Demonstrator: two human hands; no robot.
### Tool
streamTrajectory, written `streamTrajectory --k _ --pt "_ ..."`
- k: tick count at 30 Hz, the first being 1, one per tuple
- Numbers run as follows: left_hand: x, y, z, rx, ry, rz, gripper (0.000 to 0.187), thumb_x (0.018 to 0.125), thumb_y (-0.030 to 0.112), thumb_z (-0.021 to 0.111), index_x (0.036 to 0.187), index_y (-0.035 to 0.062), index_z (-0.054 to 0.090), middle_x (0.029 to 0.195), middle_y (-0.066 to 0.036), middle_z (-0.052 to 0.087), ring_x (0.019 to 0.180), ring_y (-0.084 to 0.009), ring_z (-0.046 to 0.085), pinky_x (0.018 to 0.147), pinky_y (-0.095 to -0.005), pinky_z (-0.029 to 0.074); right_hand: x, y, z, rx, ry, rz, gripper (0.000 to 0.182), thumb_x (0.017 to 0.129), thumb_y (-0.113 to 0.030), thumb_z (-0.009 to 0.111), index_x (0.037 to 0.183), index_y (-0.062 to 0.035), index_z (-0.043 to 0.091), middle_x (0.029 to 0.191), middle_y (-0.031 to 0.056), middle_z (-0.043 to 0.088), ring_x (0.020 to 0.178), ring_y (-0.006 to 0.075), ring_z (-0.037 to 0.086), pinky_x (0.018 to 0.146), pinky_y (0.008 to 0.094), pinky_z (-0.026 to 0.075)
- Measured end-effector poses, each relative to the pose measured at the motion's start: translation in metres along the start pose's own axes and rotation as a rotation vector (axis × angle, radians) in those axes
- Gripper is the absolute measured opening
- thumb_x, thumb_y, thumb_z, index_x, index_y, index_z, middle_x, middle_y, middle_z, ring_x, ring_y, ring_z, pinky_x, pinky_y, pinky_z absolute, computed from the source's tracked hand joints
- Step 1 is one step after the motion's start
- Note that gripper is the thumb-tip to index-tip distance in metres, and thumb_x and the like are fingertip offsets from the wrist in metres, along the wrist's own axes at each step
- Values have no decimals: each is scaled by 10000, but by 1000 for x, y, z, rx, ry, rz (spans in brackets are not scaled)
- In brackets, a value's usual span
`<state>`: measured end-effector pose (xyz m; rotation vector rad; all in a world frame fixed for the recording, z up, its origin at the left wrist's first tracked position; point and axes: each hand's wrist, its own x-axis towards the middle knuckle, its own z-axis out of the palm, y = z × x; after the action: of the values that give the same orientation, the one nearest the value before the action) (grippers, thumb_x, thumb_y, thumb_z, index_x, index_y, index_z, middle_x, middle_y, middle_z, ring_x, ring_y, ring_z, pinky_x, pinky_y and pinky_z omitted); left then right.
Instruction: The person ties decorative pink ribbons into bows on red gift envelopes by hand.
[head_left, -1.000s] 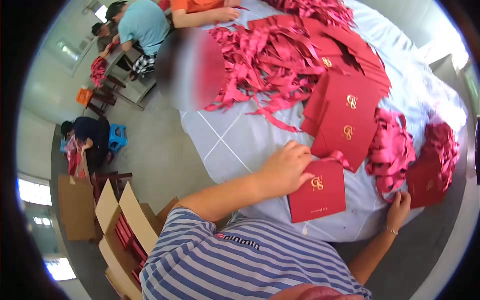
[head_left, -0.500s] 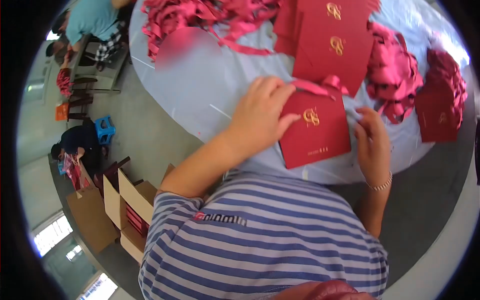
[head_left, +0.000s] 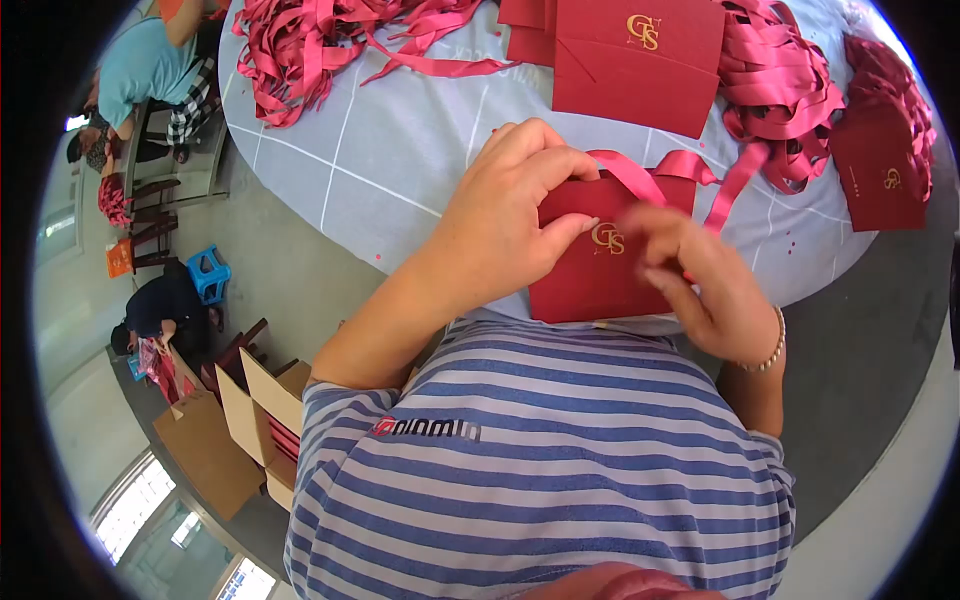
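A flat red paper gift bag (head_left: 575,285) with a gold GTS logo lies at the near edge of the table. My left hand (head_left: 520,215) pinches its upper left part, thumb on the front and fingers curled over the top edge. A pink-red satin ribbon (head_left: 685,165) runs from beside those fingers along the bag's top and bends down at the right. Over the bag's right half is my right hand (head_left: 715,290), fingers bent and smeared by motion; I cannot tell if it grips anything.
More red bags (head_left: 640,75) lie beyond my hands. Heaps of ribbon sit at the left (head_left: 290,60) and right (head_left: 780,80), with another ribboned bag pile (head_left: 880,170) at the far right. An open cardboard box (head_left: 245,410) stands left of me. Other people (head_left: 150,65) work farther off.
My right hand has moved left from beside the bag to over its front. The ribbon now stretches farther right. My left hand keeps its hold; the whole view has shifted.
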<state>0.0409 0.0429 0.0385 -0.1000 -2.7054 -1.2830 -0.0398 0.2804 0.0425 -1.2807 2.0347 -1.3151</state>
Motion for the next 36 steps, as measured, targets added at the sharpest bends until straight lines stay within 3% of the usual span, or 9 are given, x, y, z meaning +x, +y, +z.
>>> streamTrajectory --k 2,5,8,9,11,12,19,25,36 --pt "3 0 0 7 -38 32 393 742 31 812 1109 25 670 1050 -100 620 976 -278 600 901 -353 498 17 7 -7 -152 105 -130 184 905 73 616 1066 7 556 1354 247 559 1159 382 616 968 379 491" --pt "1 5 -4 -13 -100 47 381 746 15 792 1107 30 672 1039 -100 637 981 -286 603 893 -356 499 28 19 -9 -102 459 -94 126 952 79 580 1063 24 560 1300 214 608 1108 282 658 926 345 514" --pt "1 -6 -7 -51 -109 52 375 747 -2 776 1104 36 669 1043 -101 649 990 -290 604 891 -358 496 21 -3 -7 161 259 147 120 948 74 587 1053 18 571 1219 184 660 1013 232 690 836 332 538" --pt "0 -7 -6 -54 -111 45 375 747 -2 776 1104 36 669 1043 -101 649 990 -290 604 891 -358 496 27 1 4 132 283 23 115 944 48 603 1043 -9 586 1122 135 695 874 231 704 751 326 543" --pt "3 -6 -5 -95 -111 73 377 745 8 781 1104 42 670 1041 -101 651 1006 -290 605 893 -360 493 34 4 12 -358 189 -111 125 930 17 631 1037 -30 586 1016 109 691 812 275 686 721 321 536" --pt "3 -6 -7 -96 -113 70 377 745 8 781 1104 42 670 1041 -101 651 1006 -290 605 893 -360 493 35 5 14 -310 148 -89 115 921 -10 652 1015 -31 588 922 103 674 778 311 660 686 330 527" --pt "-1 -23 -8 -77 -135 88 276 780 74 801 1027 24 688 1119 -84 638 1037 -260 597 934 -351 468 25 14 17 -13 210 148 88 932 38 644 997 3 596 877 103 670 750 203 659 665 283 514" --pt "-6 -27 -6 -113 -137 31 223 852 90 763 1033 0 669 1174 -106 619 1077 -252 589 952 -335 458 18 13 29 166 406 107 91 924 62 661 1008 40 632 917 68 705 754 116 659 685 217 521" --pt "-9 -30 -5 -161 -154 -24 236 867 77 744 1060 -15 645 1175 -131 621 1063 -258 612 944 -331 470 23 2 53 -40 274 153 116 869 6 715 983 -3 700 874 135 719 764 261 709 677 324 562"
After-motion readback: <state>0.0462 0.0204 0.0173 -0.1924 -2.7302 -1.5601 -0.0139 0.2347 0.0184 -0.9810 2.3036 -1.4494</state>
